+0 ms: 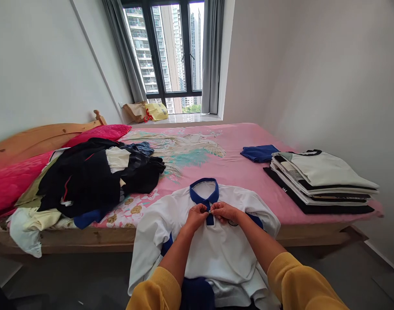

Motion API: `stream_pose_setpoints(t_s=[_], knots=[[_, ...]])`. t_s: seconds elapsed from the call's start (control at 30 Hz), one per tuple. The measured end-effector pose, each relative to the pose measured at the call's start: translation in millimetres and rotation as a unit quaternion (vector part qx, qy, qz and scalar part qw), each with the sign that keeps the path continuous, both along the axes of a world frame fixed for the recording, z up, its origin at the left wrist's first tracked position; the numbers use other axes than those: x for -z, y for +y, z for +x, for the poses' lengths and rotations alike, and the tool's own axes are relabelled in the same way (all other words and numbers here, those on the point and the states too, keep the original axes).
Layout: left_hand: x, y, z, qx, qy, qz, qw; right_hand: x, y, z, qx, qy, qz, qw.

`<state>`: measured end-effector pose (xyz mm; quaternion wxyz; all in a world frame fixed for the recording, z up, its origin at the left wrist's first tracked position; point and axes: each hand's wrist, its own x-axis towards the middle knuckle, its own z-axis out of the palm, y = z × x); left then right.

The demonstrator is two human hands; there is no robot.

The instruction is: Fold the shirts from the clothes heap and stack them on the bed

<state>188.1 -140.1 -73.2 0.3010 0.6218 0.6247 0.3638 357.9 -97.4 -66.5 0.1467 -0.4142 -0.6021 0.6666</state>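
Note:
A white polo shirt (216, 245) with a blue collar and blue placket lies face up over the near edge of the bed, its hem hanging toward me. My left hand (197, 214) and my right hand (223, 211) meet at the placket just below the collar. Both are closed in a pinch on the placket, with a small button between the fingertips. Yellow sleeves cover my forearms at the bottom of the view.
A heap of unfolded dark and pale clothes (87, 181) lies on the left of the pink bedsheet (222, 150). A stack of folded shirts (322, 181) sits at the right edge, a folded blue garment (259, 153) behind it. Bags (147, 112) stand on the window sill.

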Motion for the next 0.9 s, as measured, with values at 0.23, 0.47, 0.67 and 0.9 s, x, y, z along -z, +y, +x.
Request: stream_pose_setpoints(t_s=[0.23, 0.47, 0.67, 0.9], knots=[[12.0, -9.6, 21.0, -0.044, 0.083, 0.064, 0.993, 4.6, -6.3, -11.2, 0.096, -0.048, 0.087, 0.990], [23.2, -28.2, 21.3, -0.018, 0.109, 0.141, 0.984, 6.4, -22.4, -25.3, 0.236, -0.116, 0.238, 0.935], [18.7, -33.6, 10.3, 0.010, 0.095, 0.165, 0.982, 6.6, -15.7, -47.2, 0.222, -0.273, 0.369, 0.861], [1.6, -12.3, -2.3, -0.037, 0.108, 0.159, 0.981, 11.8, -10.3, -48.0, 0.226, -0.273, 0.370, 0.859]])
